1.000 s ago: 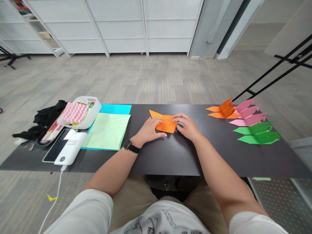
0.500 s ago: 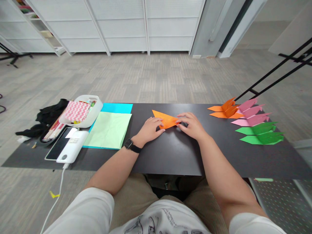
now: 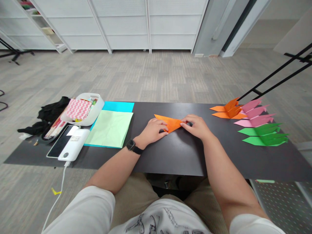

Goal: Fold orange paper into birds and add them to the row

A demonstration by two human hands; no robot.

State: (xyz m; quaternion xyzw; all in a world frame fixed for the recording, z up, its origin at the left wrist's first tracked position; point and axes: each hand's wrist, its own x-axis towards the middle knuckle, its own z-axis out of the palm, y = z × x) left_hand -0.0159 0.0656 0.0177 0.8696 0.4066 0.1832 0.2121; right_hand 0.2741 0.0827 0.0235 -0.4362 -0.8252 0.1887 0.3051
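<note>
Shirt lettering (image 3: 172, 217), device label (image 3: 76, 137), both illegible

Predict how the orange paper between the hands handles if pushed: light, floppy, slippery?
Probably light: the orange paper looks thin. Likely stiffer than a flat sheet, since it appears folded to a point. If released, it might slide easily on the smooth-looking tabletop; the left hand and right hand touch it.

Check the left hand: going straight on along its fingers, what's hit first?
The folded orange paper, which lies at the fingertips of the left hand. Beyond it, probably the right hand, though depth is hard to judge from this view.
</note>
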